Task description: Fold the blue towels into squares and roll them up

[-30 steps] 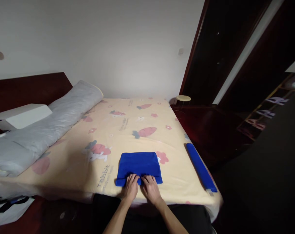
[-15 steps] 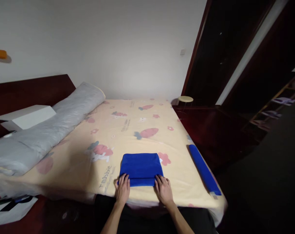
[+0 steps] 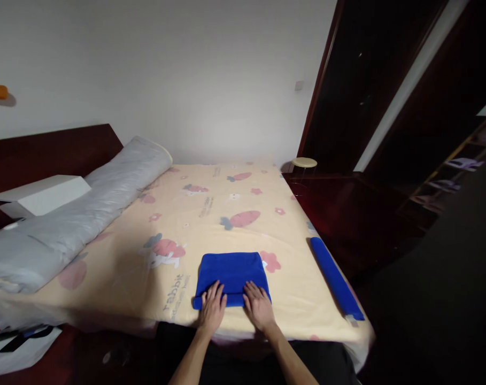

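Observation:
A blue towel [image 3: 232,269] lies flat on the bed near its front edge, with the near side turned over into a narrow roll. My left hand [image 3: 213,307] rests on the left part of that roll, fingers stretched forward over it. On the right part lies my right hand [image 3: 259,306], its fingers also extended and flat on the cloth. Neither hand grips the towel. A second blue towel, rolled up [image 3: 336,279], lies along the bed's right edge with a small pale tag at its near end.
The bed [image 3: 294,299] has a cream sheet printed with carrots and flowers. A long grey rolled quilt [image 3: 106,195] and a white box [image 3: 54,195] lie by the dark headboard [image 3: 58,149]. Beyond the far right corner stands a round stool [image 3: 304,162]; a shoe rack [image 3: 455,176] is farther right.
Both hands have moved inward from the roll's two ends and now lie flat on top of it, fingers reaching forward. The rolled towel on the right has stayed in place.

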A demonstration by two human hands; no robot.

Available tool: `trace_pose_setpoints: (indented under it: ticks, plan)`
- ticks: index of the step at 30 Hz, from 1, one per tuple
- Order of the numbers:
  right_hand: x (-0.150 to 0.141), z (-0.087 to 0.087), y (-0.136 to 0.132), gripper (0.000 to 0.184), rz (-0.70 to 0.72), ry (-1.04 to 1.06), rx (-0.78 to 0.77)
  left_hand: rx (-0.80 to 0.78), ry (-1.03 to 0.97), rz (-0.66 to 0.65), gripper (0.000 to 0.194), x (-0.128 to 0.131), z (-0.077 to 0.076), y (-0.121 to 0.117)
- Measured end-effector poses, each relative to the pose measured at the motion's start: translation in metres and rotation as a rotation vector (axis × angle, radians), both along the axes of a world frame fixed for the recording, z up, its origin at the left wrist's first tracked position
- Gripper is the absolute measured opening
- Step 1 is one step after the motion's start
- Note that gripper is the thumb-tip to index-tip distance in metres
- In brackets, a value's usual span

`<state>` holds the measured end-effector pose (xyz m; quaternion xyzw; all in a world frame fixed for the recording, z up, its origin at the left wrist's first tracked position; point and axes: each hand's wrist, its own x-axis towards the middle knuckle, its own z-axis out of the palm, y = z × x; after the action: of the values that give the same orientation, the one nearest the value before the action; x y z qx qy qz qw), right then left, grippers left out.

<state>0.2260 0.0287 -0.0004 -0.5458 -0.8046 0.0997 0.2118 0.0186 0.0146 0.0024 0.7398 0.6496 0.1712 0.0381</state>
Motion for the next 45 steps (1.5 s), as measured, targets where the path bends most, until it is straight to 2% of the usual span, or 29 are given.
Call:
trace_pose_setpoints:
  ticks: [4,7,9,13,15,18,22,25,27,29,31,34,37,42,43,45]
  plan:
    - [0.033,-0.008,0.002,0.046,-0.163,-0.06,0.031,0.056,0.072,0.146,0.043,-0.034,-0.007,-0.004]
    - [0.026,-0.002,0.003,0.046,-0.185,-0.06,0.032,0.116,0.072,0.207,0.042,-0.028,-0.007,-0.001]
    - [0.007,0.005,0.004,0.048,-0.112,-0.032,0.004,0.129,0.044,0.132,0.046,-0.01,-0.005,0.002]
    - [-0.029,0.018,0.008,0.049,0.173,0.002,-0.141,0.018,-0.005,-0.137,0.054,0.023,-0.005,0.008]
    - [-0.035,0.021,0.013,0.048,0.192,-0.007,-0.186,-0.024,-0.003,-0.162,0.052,0.027,-0.004,0.012]
    - [-0.025,0.02,0.022,0.049,0.079,-0.02,-0.205,-0.07,0.05,-0.058,0.048,0.012,0.0,0.018]
    - [0.001,0.019,0.033,0.055,-0.15,-0.07,-0.22,-0.14,0.177,0.139,0.05,-0.02,0.007,0.03]
    - [0.006,0.019,0.036,0.056,-0.237,-0.116,-0.223,-0.094,0.204,0.174,0.05,-0.031,0.007,0.035]
    - [0.0,0.02,0.037,0.056,-0.167,-0.093,-0.214,-0.023,0.174,0.119,0.049,-0.027,0.004,0.036]
    - [-0.011,0.021,0.037,0.054,-0.016,-0.053,-0.204,0.023,0.122,0.012,0.049,-0.015,0.001,0.037]
    - [-0.022,0.022,0.039,0.052,0.119,-0.029,-0.204,0.007,0.077,-0.103,0.05,-0.001,0.0,0.038]
    - [-0.03,0.02,0.044,0.052,0.156,-0.036,-0.218,-0.09,0.063,-0.141,0.055,0.013,0.001,0.043]
    - [-0.021,0.017,0.053,0.053,0.067,-0.058,-0.232,-0.156,0.093,-0.041,0.059,0.011,0.003,0.05]
    - [0.006,0.004,0.067,0.056,-0.289,-0.152,-0.239,-0.093,0.195,0.195,0.053,-0.013,-0.001,0.052]
    - [0.008,0.002,0.068,0.056,-0.323,-0.161,-0.225,-0.056,0.206,0.208,0.052,-0.016,-0.003,0.051]
    - [0.006,-0.002,0.068,0.055,-0.3,-0.14,-0.182,0.006,0.193,0.153,0.052,-0.017,-0.008,0.05]
